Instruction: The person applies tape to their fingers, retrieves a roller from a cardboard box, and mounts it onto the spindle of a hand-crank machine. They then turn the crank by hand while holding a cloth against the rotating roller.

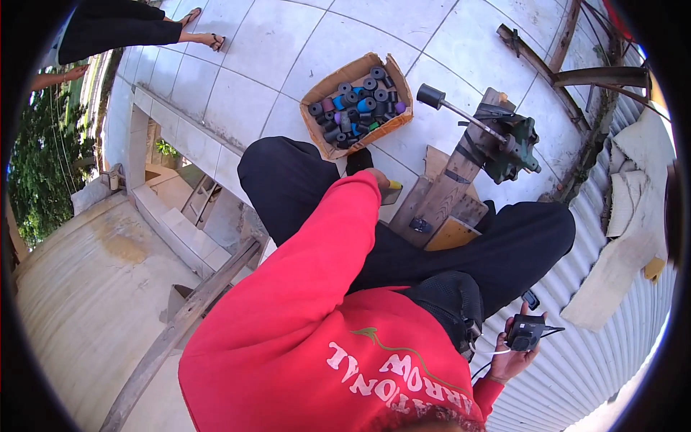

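Head view: left hand (pixel 377 180), grip hidden, beside yellow block (pixel 393 190).
Right hand (pixel 512 353): clamped on black device (pixel 525 333).
Handling: device looks rigid, light; hold body, avoid cable (pixel 484 366).

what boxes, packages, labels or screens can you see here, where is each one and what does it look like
Cardboard box: on the pale tiled floor ahead of the knees, open-topped, brown, torn rim, filled with short black, blue and purple cylinders.
Printed lettering: on the front of the red sweatshirt, bottom centre, white letters with a thin curved line above.
Screens: none clearly visible; the small black device in the right hand shows no display.
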A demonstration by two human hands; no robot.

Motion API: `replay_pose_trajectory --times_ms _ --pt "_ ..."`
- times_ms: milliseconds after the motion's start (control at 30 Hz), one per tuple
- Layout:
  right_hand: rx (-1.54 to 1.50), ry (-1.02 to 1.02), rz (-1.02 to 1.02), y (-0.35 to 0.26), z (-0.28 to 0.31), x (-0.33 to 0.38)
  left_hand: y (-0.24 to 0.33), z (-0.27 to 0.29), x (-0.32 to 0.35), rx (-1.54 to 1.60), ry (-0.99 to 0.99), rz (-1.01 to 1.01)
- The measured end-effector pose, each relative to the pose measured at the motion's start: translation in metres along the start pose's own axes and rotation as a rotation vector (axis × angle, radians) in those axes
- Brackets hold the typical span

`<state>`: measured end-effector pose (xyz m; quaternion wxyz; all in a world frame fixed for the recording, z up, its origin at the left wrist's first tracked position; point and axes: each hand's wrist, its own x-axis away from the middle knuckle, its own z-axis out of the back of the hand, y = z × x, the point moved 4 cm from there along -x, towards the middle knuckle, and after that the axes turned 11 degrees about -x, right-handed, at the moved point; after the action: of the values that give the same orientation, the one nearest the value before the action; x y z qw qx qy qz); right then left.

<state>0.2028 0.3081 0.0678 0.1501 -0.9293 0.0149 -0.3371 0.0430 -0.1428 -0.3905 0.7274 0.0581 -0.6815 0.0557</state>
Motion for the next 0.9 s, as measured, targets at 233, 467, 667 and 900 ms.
replay_pose_trajectory --times_ms 233,467,667,900 --pt "0.059 0.082 -0.002 0.007 -0.023 -0.013 0.036 0.021 0.012 0.065 -0.077 -0.210" --pt "0.057 0.159 0.008 0.021 -0.036 -0.014 0.070 0.026 -0.022 0.240 -0.013 -0.424" --pt "0.030 0.187 0.052 0.024 -0.031 -0.008 0.081 0.010 -0.059 0.501 0.182 -0.123" --pt "-0.077 0.141 0.014 0.020 -0.010 -0.002 0.088 0.008 -0.035 0.522 0.516 -0.144"
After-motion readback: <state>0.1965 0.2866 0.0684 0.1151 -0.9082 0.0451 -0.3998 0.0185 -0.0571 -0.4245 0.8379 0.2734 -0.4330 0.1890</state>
